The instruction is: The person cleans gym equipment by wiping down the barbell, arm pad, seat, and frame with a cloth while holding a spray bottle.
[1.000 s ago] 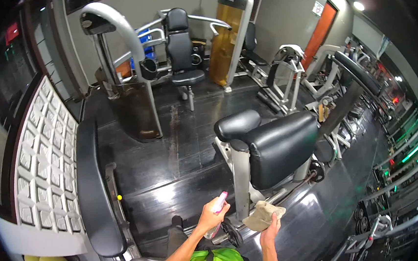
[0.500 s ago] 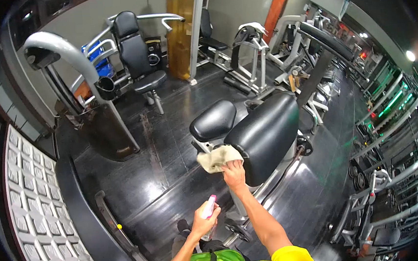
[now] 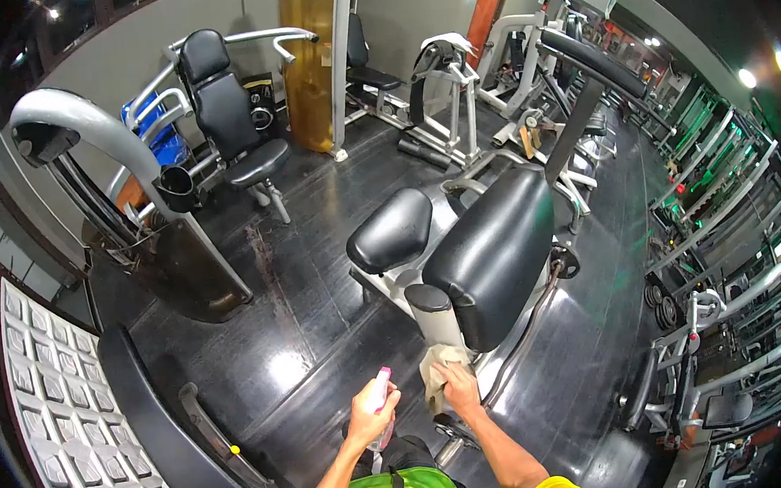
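My left hand (image 3: 368,417) is closed around a spray bottle (image 3: 382,388) with a pink-and-white head, held low in front of my body. My right hand (image 3: 461,391) grips a beige cloth (image 3: 433,378) and presses it against the lower part of a light grey post (image 3: 441,325) with a black cap. This post belongs to a padded bench machine. Just beyond it lie the bench's long black pad (image 3: 492,254) and a smaller black pad (image 3: 391,231). My fingers partly hide the cloth.
A curved black pad (image 3: 152,419) runs along the left, beside a white textured panel (image 3: 64,407). Farther back stands a seated machine with a black seat (image 3: 258,163). Racks and more machines (image 3: 716,182) line the right side. Dark flooring (image 3: 302,288) lies between them.
My right hand and the cloth have moved down and toward me, from the near end of the pads to the post. The post's black cap now shows. My left hand still holds the bottle.
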`<state>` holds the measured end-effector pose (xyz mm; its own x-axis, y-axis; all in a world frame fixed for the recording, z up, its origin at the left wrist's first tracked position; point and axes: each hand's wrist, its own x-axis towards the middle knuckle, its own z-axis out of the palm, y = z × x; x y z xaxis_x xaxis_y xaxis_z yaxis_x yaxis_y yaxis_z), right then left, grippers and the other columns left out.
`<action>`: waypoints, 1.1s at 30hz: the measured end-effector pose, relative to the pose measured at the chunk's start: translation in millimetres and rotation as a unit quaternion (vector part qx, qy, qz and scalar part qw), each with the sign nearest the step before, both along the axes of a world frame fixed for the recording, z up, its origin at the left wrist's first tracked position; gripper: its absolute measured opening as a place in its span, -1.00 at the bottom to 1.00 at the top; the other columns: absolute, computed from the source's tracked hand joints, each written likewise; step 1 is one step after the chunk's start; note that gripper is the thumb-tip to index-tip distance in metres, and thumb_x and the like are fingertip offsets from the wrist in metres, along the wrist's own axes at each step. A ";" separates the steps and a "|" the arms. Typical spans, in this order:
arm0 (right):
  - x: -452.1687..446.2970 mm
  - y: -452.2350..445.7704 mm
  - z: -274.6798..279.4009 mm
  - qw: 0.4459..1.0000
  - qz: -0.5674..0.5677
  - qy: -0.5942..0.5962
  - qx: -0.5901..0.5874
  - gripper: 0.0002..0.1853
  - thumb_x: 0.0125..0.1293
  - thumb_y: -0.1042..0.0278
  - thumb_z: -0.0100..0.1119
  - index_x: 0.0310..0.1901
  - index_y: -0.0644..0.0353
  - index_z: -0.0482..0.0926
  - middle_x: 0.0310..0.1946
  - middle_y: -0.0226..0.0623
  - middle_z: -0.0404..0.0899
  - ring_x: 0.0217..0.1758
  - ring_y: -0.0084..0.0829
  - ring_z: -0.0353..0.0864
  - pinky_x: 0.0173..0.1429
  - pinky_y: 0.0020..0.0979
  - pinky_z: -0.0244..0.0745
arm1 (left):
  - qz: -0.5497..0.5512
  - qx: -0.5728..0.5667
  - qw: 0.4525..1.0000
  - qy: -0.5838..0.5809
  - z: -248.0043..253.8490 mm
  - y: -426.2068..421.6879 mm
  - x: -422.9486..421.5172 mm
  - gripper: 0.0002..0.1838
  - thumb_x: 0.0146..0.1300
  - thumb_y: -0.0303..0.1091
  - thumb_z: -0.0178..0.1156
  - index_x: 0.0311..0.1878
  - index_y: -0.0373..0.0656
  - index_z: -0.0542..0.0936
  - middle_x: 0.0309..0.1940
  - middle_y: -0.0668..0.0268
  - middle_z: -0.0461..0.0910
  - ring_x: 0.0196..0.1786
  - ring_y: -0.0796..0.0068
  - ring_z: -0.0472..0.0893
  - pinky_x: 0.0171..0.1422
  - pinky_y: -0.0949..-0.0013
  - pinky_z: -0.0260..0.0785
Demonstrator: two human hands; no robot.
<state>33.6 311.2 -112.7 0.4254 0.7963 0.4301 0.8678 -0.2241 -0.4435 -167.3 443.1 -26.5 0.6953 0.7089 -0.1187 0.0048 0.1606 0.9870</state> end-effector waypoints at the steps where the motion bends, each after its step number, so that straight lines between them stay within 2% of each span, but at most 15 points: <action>1: 1.8 15.0 17.8 0.998 0.041 -0.026 0.030 -0.46 -0.08 0.66 0.07 0.02 0.08 0.65 -0.27 -0.23 0.60 -0.15 -0.12 0.60 -0.06 -0.19 0.54 | -0.008 0.009 1.000 0.002 1.1 1.9 -1.8 -0.79 0.27 -0.55 0.23 -0.04 -0.30 0.50 -0.39 0.32 0.56 -0.59 0.62 0.54 -0.49 0.48 0.41; 3: 5.7 45.9 54.4 0.988 0.090 -0.126 0.012 -0.42 -0.15 0.64 0.09 0.03 0.08 0.64 -0.25 -0.37 0.59 -0.10 -0.31 0.58 -0.09 -0.31 0.54 | -0.003 -0.004 1.000 -0.003 0.0 2.4 -3.8 -0.75 0.26 -0.56 0.23 0.00 -0.30 0.50 -0.36 0.31 0.56 -0.58 0.62 0.54 -0.48 0.49 0.41; 4: 8.2 66.9 74.7 0.979 0.121 -0.166 0.010 -0.42 -0.13 0.57 0.14 0.06 0.08 0.62 -0.25 -0.40 0.57 -0.08 -0.31 0.55 0.02 -0.28 0.50 | 0.004 -0.016 1.000 -0.009 -0.8 1.4 -4.6 -0.71 0.26 -0.57 0.23 0.04 -0.30 0.50 -0.33 0.31 0.57 -0.57 0.62 0.54 -0.48 0.49 0.42; 6: 20.3 106.4 91.5 0.957 0.156 -0.242 -0.031 -0.54 0.01 0.40 0.14 0.04 0.16 0.58 -0.14 -0.32 0.56 0.02 -0.22 0.52 0.18 -0.17 0.41 | 0.001 -0.013 1.000 -0.002 -0.8 0.5 -6.9 -0.68 0.25 -0.57 0.23 0.08 -0.29 0.49 -0.31 0.31 0.57 -0.56 0.63 0.54 -0.48 0.50 0.42; 7: 24.0 119.8 95.4 0.943 0.146 -0.276 -0.114 -0.61 0.12 0.35 0.09 0.02 0.20 0.57 -0.03 -0.26 0.55 0.14 -0.22 0.47 0.28 -0.18 0.33 | 0.000 -0.007 1.000 0.004 -0.8 0.2 -7.7 -0.65 0.25 -0.58 0.23 0.11 -0.29 0.48 -0.29 0.31 0.57 -0.55 0.63 0.54 -0.47 0.50 0.42; 11: 37.0 136.5 81.6 0.871 0.148 -0.405 -0.234 -0.63 0.23 0.26 0.04 0.03 0.19 0.56 0.09 -0.22 0.51 0.29 -0.23 0.38 0.42 -0.20 0.16 | -0.005 0.002 1.000 -0.006 -7.0 -1.7 -11.5 -0.64 0.25 -0.58 0.23 0.12 -0.29 0.48 -0.28 0.31 0.57 -0.53 0.65 0.54 -0.47 0.50 0.42; 15: 41.6 132.3 78.9 0.828 0.177 -0.456 -0.273 -0.62 0.25 0.22 0.03 0.04 0.19 0.56 0.09 -0.22 0.52 0.29 -0.21 0.39 0.43 -0.18 0.13 | 0.009 0.001 1.000 -0.002 -9.1 -2.7 -12.8 -0.71 0.26 -0.53 0.23 0.05 -0.25 0.52 -0.33 0.35 0.58 -0.51 0.67 0.54 -0.47 0.51 0.40; 21: 31.1 136.2 72.4 0.707 0.202 -0.555 -0.389 -0.57 0.33 0.19 -0.09 0.15 0.19 0.52 0.04 -0.28 0.54 0.26 -0.27 0.38 0.41 -0.15 0.09 | 0.024 0.039 0.999 0.021 -6.2 -3.4 -16.0 -0.77 0.24 -0.50 0.26 -0.04 -0.25 0.54 -0.39 0.39 0.57 -0.51 0.69 0.54 -0.43 0.51 0.39; 22: 30.7 142.6 78.6 0.707 0.205 -0.557 -0.386 -0.57 0.33 0.19 -0.09 0.15 0.19 0.52 0.04 -0.28 0.54 0.26 -0.27 0.38 0.41 -0.15 0.09 | 0.022 0.003 1.000 0.019 -6.7 -2.7 -17.8 -0.77 0.24 -0.48 0.26 -0.05 -0.25 0.53 -0.38 0.39 0.57 -0.52 0.68 0.54 -0.41 0.50 0.40; 24: 32.9 155.5 91.4 0.762 0.165 -0.539 -0.319 -0.66 0.22 0.21 0.03 -0.06 0.19 0.60 -0.01 -0.32 0.53 0.19 -0.29 0.42 0.37 -0.20 0.14 | 0.024 -0.033 0.999 0.017 -8.4 -1.1 -21.1 -0.78 0.24 -0.47 0.26 -0.06 -0.26 0.53 -0.38 0.39 0.57 -0.52 0.68 0.53 -0.39 0.50 0.40; 25: 32.3 163.1 98.0 0.822 0.145 -0.455 -0.309 -0.72 0.21 0.24 0.05 -0.11 0.15 0.60 -0.06 -0.32 0.53 0.14 -0.30 0.43 0.35 -0.19 0.17 | 0.026 -0.037 0.999 0.025 -9.9 0.7 -23.4 -0.78 0.25 -0.48 0.26 -0.05 -0.25 0.53 -0.38 0.38 0.57 -0.52 0.68 0.54 -0.39 0.50 0.40; 26: 33.6 168.1 96.6 0.821 0.149 -0.457 -0.309 -0.72 0.21 0.24 0.05 -0.11 0.15 0.60 -0.06 -0.32 0.53 0.14 -0.30 0.43 0.35 -0.19 0.17 | 0.026 -0.042 0.998 0.034 -11.2 1.0 -25.1 -0.78 0.25 -0.48 0.25 -0.05 -0.25 0.53 -0.37 0.38 0.57 -0.52 0.68 0.54 -0.38 0.50 0.41; 29: 38.6 182.7 85.8 0.927 0.077 -0.284 -0.233 -0.83 0.21 0.33 0.10 -0.20 0.13 0.59 -0.14 -0.27 0.58 0.08 -0.27 0.50 0.23 -0.27 0.33 | 0.058 0.027 0.998 0.030 -11.1 4.0 -25.9 -0.80 0.25 -0.49 0.24 -0.08 -0.25 0.53 -0.36 0.38 0.57 -0.54 0.67 0.53 -0.40 0.49 0.41; 30: 40.9 191.3 82.6 0.927 0.078 -0.283 -0.233 -0.83 0.21 0.33 0.10 -0.20 0.13 0.59 -0.14 -0.27 0.58 0.08 -0.27 0.50 0.23 -0.27 0.33 | 0.058 0.026 0.997 0.031 -12.8 4.9 -26.5 -0.80 0.25 -0.49 0.24 -0.08 -0.25 0.53 -0.36 0.38 0.57 -0.54 0.67 0.53 -0.40 0.49 0.41; 33: 46.4 207.1 81.1 0.954 -0.013 -0.202 -0.220 -0.86 0.26 0.34 0.05 -0.26 0.14 0.59 -0.36 -0.24 0.64 -0.15 -0.23 0.65 -0.07 -0.24 0.54 | 0.052 -0.018 0.998 0.026 -19.0 4.4 -25.0 -0.81 0.25 -0.53 0.22 -0.07 -0.26 0.52 -0.36 0.37 0.56 -0.53 0.67 0.53 -0.44 0.50 0.39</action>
